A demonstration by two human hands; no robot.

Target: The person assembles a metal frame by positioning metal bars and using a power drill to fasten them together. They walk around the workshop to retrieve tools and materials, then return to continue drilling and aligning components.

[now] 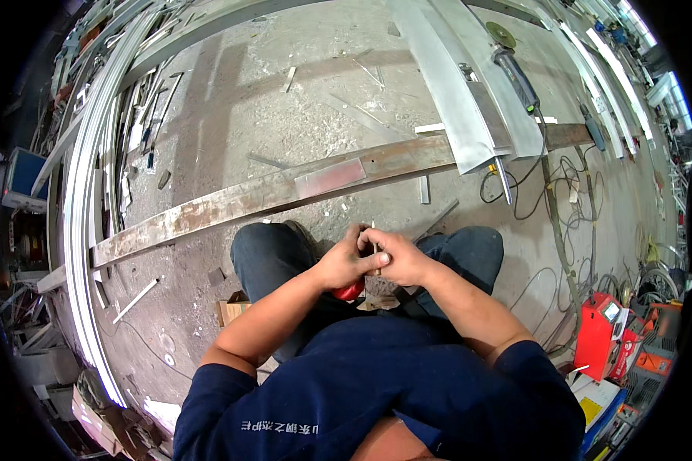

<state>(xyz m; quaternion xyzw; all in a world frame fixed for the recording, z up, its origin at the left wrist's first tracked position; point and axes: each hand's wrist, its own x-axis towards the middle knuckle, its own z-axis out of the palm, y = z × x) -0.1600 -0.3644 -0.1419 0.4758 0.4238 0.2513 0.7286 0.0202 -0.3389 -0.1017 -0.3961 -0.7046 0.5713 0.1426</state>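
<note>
Both my hands meet in front of my lap, between my bent knees. My left hand is closed, its thumb reaching toward the other hand. My right hand is curled, with fingers pinched against the left one. A thin, short rod-like piece shows between the fingers, too small to name; which hand grips it is unclear. Just below the left hand is a rounded red thing, mostly hidden by the hand and wrist.
A rusty steel beam crosses ahead of my knees, with a flat metal plate on it. Pale metal panels lie at right, carrying an angle grinder. Cables trail toward a red machine. Long bright metal profiles lie left.
</note>
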